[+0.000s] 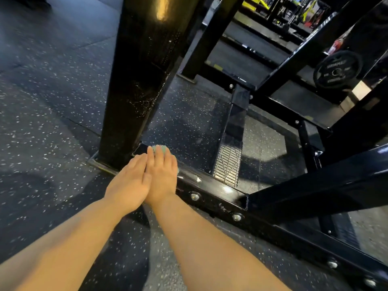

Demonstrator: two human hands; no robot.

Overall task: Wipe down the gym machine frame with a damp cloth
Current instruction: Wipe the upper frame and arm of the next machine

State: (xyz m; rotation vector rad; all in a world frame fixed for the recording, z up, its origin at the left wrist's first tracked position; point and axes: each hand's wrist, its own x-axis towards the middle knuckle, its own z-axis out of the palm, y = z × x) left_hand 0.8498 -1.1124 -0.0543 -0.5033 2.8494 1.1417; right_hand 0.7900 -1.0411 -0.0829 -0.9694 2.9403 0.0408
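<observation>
The upright post (144, 76) stands on the floor (42, 101) at the left end of the base rail (212, 192). Just right of its foot, the cloth (160, 148) lies on the rail under the right hand (162, 177), with the left hand (128, 185) touching alongside. A weight plate (337, 69) sits far behind, to the right.

a pale green cloth (160, 148) lies bunched flat under the right hand (161, 175), only its edge showing past the fingertips. it is pressed onto the glossy black frame (212, 191) at its bolted base rail, and the upright rises just left of the grip.
</observation>
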